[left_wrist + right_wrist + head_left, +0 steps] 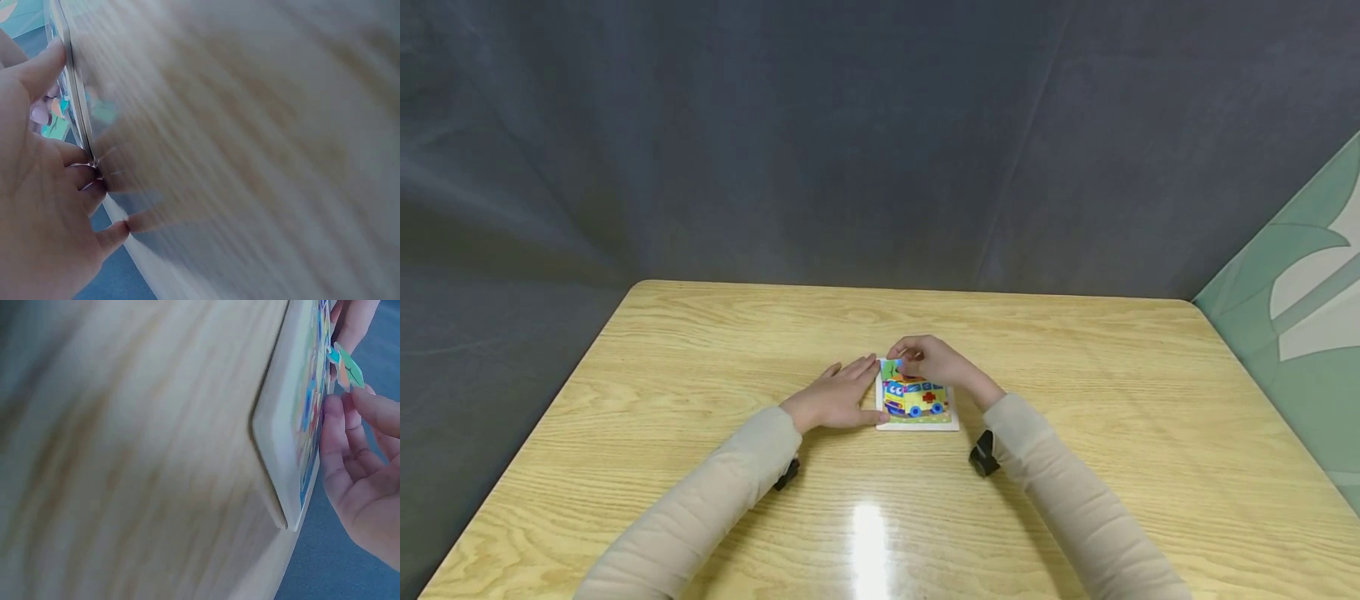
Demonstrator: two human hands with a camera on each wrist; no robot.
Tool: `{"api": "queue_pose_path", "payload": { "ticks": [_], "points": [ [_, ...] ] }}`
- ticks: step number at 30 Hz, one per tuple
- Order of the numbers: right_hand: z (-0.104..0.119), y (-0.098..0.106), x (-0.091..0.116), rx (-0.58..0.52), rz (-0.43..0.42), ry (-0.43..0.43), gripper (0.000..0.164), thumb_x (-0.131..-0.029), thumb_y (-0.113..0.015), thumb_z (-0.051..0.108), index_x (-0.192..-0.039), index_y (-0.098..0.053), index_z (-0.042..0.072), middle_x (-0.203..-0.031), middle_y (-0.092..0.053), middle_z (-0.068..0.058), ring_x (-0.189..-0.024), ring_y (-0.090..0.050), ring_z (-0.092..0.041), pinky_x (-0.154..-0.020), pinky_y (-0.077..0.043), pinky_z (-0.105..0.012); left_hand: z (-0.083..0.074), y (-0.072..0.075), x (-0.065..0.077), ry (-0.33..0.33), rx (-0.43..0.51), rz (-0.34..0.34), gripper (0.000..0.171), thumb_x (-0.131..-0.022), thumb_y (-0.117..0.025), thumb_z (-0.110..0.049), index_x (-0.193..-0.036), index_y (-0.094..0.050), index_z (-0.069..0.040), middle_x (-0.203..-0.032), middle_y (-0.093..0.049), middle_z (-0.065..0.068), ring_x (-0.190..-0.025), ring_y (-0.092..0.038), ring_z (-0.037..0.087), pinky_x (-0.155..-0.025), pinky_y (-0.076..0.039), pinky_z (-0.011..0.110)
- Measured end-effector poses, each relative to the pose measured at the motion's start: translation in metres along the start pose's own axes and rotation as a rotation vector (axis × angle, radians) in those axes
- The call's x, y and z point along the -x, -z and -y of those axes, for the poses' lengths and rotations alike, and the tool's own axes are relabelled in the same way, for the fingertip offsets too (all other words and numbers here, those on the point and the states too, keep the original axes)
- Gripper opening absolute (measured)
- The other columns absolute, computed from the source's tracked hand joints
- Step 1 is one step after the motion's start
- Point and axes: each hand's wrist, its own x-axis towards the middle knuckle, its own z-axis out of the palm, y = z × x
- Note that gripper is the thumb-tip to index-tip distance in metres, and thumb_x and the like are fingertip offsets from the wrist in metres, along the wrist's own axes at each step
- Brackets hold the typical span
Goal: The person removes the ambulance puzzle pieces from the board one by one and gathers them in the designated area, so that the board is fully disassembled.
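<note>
A small white-framed jigsaw puzzle board [917, 427] lies flat on the table, its picture a yellow ambulance with a face and a red cross. My left hand [838, 398] lies along its left side, fingers spread, the thumb on the lower left corner. In the left wrist view the fingertips [94, 172] reach the board's edge and the tabletop. Over the upper part of the picture, my right hand [934, 360] pinches a puzzle piece. That green and orange piece [350, 367] stands tilted up from the board in the right wrist view, held between thumb and finger.
The wood-grain table [700, 350] extends around the board on all sides, with a bright light reflection near the front. Dark cloth [880, 150] hangs behind it. A green and white patterned panel [1285, 308] borders the right side. Dark wrist devices [983, 454] hang under the sleeves.
</note>
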Motion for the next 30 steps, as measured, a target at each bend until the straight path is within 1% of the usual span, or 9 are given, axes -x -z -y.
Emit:
{"api": "queue_pose_path", "payload": {
  "ticks": [2, 6, 9, 11, 14, 18, 22, 25, 30],
  "points": [
    [0.002, 0.002, 0.001, -0.054, -0.006, -0.028, 0.025, -0.095, -0.052, 0.001, -0.117, -0.061, -0.003, -0.092, -0.059, -0.011, -0.081, -0.060, -0.013, -0.073, -0.052, -0.022, 0.000, 0.000, 0.000, -0.008, -0.004, -0.011, 0.089, -0.093, -0.046, -0.059, -0.155, -0.008, -0.008, -0.163, -0.001, 0.006, -0.152, -0.003, 0.020, -0.123, -0.007, 0.050],
    [0.005, 0.008, 0.005, -0.152, -0.035, -0.085, 0.027, -0.095, -0.053, 0.004, -0.120, -0.058, -0.004, -0.096, -0.056, -0.010, -0.086, -0.065, -0.017, -0.080, -0.058, -0.029, 0.000, -0.001, 0.000, -0.024, -0.017, -0.021, 0.086, -0.094, -0.045, -0.059, -0.155, -0.009, -0.010, -0.163, 0.001, 0.004, -0.151, -0.002, 0.022, -0.122, -0.007, 0.051],
    [0.006, 0.016, 0.010, -0.165, -0.066, -0.113, 0.029, -0.096, -0.054, 0.009, -0.122, -0.058, -0.004, -0.100, -0.056, -0.010, -0.090, -0.066, -0.020, -0.085, -0.057, -0.034, -0.001, -0.001, 0.001, -0.030, -0.020, -0.012, 0.083, -0.094, -0.044, -0.059, -0.155, -0.009, -0.014, -0.163, 0.002, 0.001, -0.151, -0.002, 0.023, -0.122, -0.007, 0.051],
    [0.005, 0.022, 0.013, -0.186, -0.091, -0.134, 0.030, -0.097, -0.054, 0.011, -0.123, -0.058, -0.003, -0.100, -0.056, -0.009, -0.091, -0.064, -0.017, -0.089, -0.056, -0.036, -0.001, -0.001, 0.001, -0.031, -0.024, -0.005, 0.082, -0.094, -0.043, -0.059, -0.155, -0.009, -0.016, -0.163, 0.002, 0.000, -0.151, -0.002, 0.024, -0.122, -0.006, 0.051],
    [0.002, 0.032, 0.018, -0.229, -0.121, -0.144, 0.032, -0.098, -0.053, 0.011, -0.126, -0.055, -0.005, -0.100, -0.056, -0.006, -0.089, -0.062, -0.013, -0.093, -0.054, -0.040, -0.002, -0.001, 0.003, -0.033, -0.021, -0.001, 0.081, -0.095, -0.043, -0.058, -0.155, -0.009, -0.015, -0.163, 0.001, 0.001, -0.151, -0.003, 0.024, -0.122, -0.007, 0.051],
    [-0.003, 0.048, 0.026, -0.263, -0.153, -0.149, 0.036, -0.098, -0.051, 0.010, -0.130, -0.052, -0.006, -0.100, -0.062, -0.005, -0.089, -0.062, -0.009, -0.096, -0.052, -0.042, -0.003, 0.000, 0.005, -0.039, -0.017, 0.001, 0.081, -0.095, -0.043, -0.056, -0.155, -0.010, -0.014, -0.163, 0.001, 0.002, -0.151, -0.002, 0.025, -0.122, -0.007, 0.052],
    [-0.009, 0.063, 0.036, -0.259, -0.179, -0.170, 0.039, -0.099, -0.051, 0.012, -0.134, -0.050, -0.005, -0.099, -0.065, 0.001, -0.089, -0.063, -0.007, -0.096, -0.052, -0.039, -0.004, 0.001, 0.006, -0.045, -0.015, -0.001, 0.080, -0.096, -0.044, -0.055, -0.155, -0.010, -0.014, -0.163, 0.001, 0.002, -0.151, -0.003, 0.026, -0.122, -0.006, 0.052],
    [-0.016, 0.074, 0.043, -0.260, -0.197, -0.185, 0.042, -0.098, -0.052, 0.013, -0.135, -0.048, -0.006, -0.096, -0.065, 0.007, -0.088, -0.062, -0.004, -0.093, -0.054, -0.032, -0.005, 0.001, 0.006, -0.043, -0.015, -0.001, 0.080, -0.095, -0.045, -0.055, -0.155, -0.010, -0.014, -0.163, 0.001, 0.003, -0.151, -0.003, 0.026, -0.122, -0.006, 0.052],
    [-0.033, 0.087, 0.053, -0.263, -0.221, -0.195, 0.042, -0.100, -0.049, 0.012, -0.136, -0.046, -0.010, -0.092, -0.063, 0.012, -0.083, -0.062, 0.003, -0.084, -0.055, -0.021, -0.004, 0.000, 0.005, -0.033, -0.024, 0.006, 0.081, -0.095, -0.044, -0.057, -0.155, -0.009, -0.016, -0.163, 0.002, 0.001, -0.151, -0.003, 0.025, -0.122, -0.007, 0.052]
  ]
}}
